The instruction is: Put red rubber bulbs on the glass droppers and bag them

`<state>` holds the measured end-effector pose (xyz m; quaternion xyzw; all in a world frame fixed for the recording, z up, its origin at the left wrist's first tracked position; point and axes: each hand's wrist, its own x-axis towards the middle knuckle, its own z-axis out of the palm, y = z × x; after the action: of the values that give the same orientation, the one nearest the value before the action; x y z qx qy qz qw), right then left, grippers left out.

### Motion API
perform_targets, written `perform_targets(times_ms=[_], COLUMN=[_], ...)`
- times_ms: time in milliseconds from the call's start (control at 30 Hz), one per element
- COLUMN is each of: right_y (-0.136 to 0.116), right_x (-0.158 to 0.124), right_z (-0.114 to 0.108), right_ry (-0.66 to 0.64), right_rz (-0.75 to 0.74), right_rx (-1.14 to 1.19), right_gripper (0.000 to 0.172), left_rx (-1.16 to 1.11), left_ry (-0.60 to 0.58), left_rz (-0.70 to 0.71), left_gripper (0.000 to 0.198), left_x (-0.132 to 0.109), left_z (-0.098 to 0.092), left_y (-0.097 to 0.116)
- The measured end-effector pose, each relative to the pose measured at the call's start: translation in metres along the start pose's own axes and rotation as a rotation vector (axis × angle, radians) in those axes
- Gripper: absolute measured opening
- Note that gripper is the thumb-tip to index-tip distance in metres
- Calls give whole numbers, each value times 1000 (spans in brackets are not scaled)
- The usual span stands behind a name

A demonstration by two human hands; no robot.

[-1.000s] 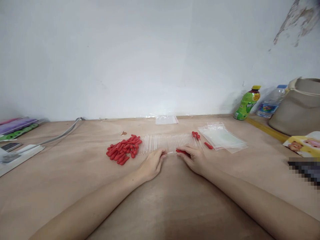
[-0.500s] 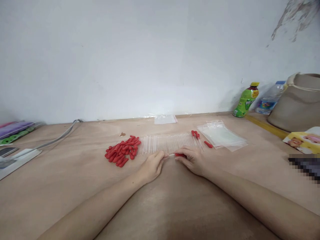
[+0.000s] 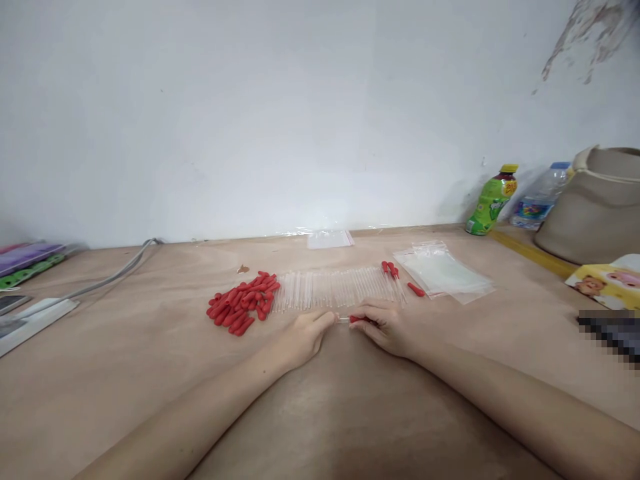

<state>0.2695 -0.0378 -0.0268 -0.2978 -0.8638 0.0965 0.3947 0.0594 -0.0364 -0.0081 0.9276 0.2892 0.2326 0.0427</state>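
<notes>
Between my two hands lies a clear glass dropper tube [image 3: 343, 320], its right end meeting a red rubber bulb [image 3: 355, 319]. My left hand [image 3: 313, 337] is closed on the tube. Thumb and fingers of my right hand [image 3: 385, 325] pinch the bulb, covering most of it. Beyond my hands runs a row of clear glass tubes [image 3: 330, 288], side by side. A heap of red rubber bulbs [image 3: 240, 303] sits at the row's left end. At its right end several tubes carry red bulbs [image 3: 391, 269], and one loose red bulb [image 3: 416, 289] lies beside them.
Clear zip bags [image 3: 443, 270] lie right of the tubes; another bag [image 3: 330, 239] is by the wall. At the right stand a green drink bottle [image 3: 493, 200], a water bottle [image 3: 540, 197] and a grey container [image 3: 593, 207]. A cable [image 3: 120, 270] and power strip [image 3: 40, 323] lie left.
Both hands have shifted slightly down, toward me, away from the tube row. The tube and bulb stay held between them; less of the bulb shows now.
</notes>
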Motion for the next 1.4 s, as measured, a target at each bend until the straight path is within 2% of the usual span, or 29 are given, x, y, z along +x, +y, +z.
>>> perform_targets(times_ms=[200,433,633,933,1267,1400], right_y=[-3,3,4,-13,-5,-4], right_x=[3,5,3,10,8,12], right_z=[2,-3,-7,-9,-3,-7], right_ry=[-32,35,23,-22,-104,-94], right_rz=[-6,104,114,61,38,69], right_rx=[-78,-15,-37,-89,-111,-23], right_gripper=[18,10,10,9,13,13], left_rx=[164,63,-57,-117,-67,-61], left_ry=[-71,76,118,112,71,89], left_rz=[9,-80,-130,-120,-103,-112], left_gripper=[21,22,24,22,23,24], left_x=[1,-3,-8,-10,-9,-8], left_z=[-1,-3,-4,-3,-2,-2], left_y=[2,-6,-10,-8,-7,-7])
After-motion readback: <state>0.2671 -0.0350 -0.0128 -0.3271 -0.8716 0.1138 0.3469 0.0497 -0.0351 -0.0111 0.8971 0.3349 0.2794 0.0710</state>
